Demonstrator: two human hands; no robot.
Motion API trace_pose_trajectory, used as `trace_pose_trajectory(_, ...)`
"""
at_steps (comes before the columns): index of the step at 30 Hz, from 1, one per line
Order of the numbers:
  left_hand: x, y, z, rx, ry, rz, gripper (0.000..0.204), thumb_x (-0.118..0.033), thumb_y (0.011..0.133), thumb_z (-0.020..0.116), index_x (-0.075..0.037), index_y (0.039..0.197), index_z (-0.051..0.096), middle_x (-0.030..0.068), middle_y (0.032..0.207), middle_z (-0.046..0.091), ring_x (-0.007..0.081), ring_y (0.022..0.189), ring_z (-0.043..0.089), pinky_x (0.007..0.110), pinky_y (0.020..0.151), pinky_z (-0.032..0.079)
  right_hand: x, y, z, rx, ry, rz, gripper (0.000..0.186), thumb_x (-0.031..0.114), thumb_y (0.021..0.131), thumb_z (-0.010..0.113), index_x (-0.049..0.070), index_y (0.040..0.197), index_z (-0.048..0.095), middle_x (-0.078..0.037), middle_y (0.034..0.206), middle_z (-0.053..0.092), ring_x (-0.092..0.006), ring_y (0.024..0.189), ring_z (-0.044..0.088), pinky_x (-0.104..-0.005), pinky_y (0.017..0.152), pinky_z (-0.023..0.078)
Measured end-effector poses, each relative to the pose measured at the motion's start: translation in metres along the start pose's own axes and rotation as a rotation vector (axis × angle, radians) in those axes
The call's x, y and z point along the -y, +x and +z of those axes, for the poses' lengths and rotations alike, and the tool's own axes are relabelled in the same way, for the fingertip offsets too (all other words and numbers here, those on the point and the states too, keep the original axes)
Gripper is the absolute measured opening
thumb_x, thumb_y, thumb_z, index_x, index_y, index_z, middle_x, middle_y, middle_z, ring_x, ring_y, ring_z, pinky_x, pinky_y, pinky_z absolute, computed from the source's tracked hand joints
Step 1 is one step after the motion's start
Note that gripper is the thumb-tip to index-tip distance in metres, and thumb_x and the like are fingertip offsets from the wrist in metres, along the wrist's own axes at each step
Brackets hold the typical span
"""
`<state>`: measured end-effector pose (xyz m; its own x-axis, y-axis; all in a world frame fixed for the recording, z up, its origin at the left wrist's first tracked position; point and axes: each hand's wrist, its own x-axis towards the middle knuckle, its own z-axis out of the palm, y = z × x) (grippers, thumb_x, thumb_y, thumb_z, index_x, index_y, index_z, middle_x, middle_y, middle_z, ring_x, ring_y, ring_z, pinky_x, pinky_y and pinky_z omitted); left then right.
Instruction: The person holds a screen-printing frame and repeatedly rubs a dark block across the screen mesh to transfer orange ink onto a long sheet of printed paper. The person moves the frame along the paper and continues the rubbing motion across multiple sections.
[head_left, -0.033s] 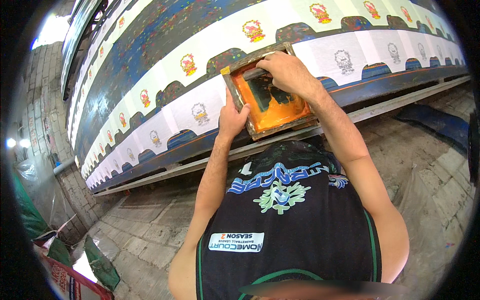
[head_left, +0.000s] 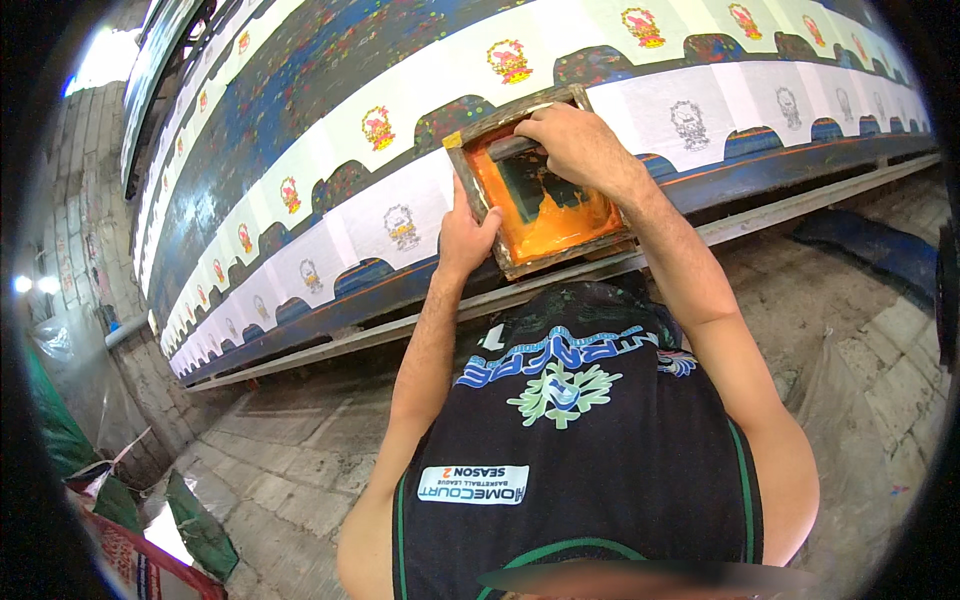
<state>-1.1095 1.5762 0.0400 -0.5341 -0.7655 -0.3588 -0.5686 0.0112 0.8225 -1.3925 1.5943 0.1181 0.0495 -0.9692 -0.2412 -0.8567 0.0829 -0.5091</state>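
Lengthwise, the table (head_left: 265, 105) left an open dark strip between rows of white printed pieces (head_left: 350, 235). Near its front edge sat the wooden frame (head_left: 565, 256), left rim gripped by the left hand (head_left: 468, 235); inside, the right hand (head_left: 577, 150) clasped a bar (head_left: 510, 148) near the far rim.

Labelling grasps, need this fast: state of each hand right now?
Left hand: holding the left side of the wooden frame, thumb over its rim.
Right hand: closed on the dark bar inside the frame.
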Motion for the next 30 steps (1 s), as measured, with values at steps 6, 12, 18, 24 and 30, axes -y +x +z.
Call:
trace_pose_trajectory(6,-0.008,-0.001,-0.004,0.025,0.113,-0.060,0.106,-0.034,0.097,0.073,0.010,0.174,0.015,0.0258,0.080,0.077,0.0451,0.075,0.079,0.052,0.072,0.063,0.022,-0.060,0.007,0.106,0.011,-0.074,0.038,0.001,0.088,0.073,0.010,0.124,0.078,-0.016,0.113,0.076,-0.0380,0.114,0.073,-0.0501,0.101,0.060)
trace_pose_trajectory(12,-0.005,0.004,-0.003,0.016,0.152,-0.066,0.110,-0.037,0.095,0.075,0.005,0.176,0.014,0.0232,0.072,0.072,0.0426,0.068,0.075,0.049,0.065,0.059,0.029,-0.081,-0.002,0.224,0.097,-0.025,0.045,-0.004,0.086,0.071,0.011,0.127,0.079,-0.018,0.121,0.078,-0.0396,0.120,0.072,-0.0511,0.105,0.059)
trace_pose_trajectory(18,-0.006,0.006,-0.004,0.086,0.133,-0.081,0.113,-0.038,0.096,0.074,0.013,0.174,0.010,0.0255,0.077,0.074,0.0437,0.073,0.077,0.050,0.068,0.061,0.000,-0.006,-0.001,0.036,0.055,0.065,0.048,-0.010,0.092,0.067,0.008,0.135,0.078,-0.018,0.127,0.081,-0.0373,0.118,0.076,-0.0475,0.103,0.060)
trace_pose_trajectory(24,-0.005,0.006,-0.004,0.056,0.121,-0.032,0.111,-0.041,0.096,0.071,0.016,0.172,0.013,0.0254,0.072,0.073,0.0456,0.069,0.076,0.053,0.068,0.062,0.010,-0.020,0.000,0.074,-0.049,0.039,0.049,-0.005,0.093,0.071,0.013,0.138,0.077,-0.015,0.131,0.078,-0.0375,0.123,0.072,-0.0482,0.105,0.058)
trace_pose_trajectory(30,-0.005,0.005,-0.002,0.045,0.121,-0.044,0.111,-0.040,0.095,0.071,0.015,0.173,0.015,0.0273,0.077,0.075,0.0480,0.074,0.077,0.056,0.074,0.063,0.044,-0.103,0.017,0.047,-0.043,0.050,0.057,-0.011,0.085,0.066,0.012,0.136,0.076,-0.012,0.131,0.076,-0.0356,0.124,0.071,-0.0472,0.108,0.060)
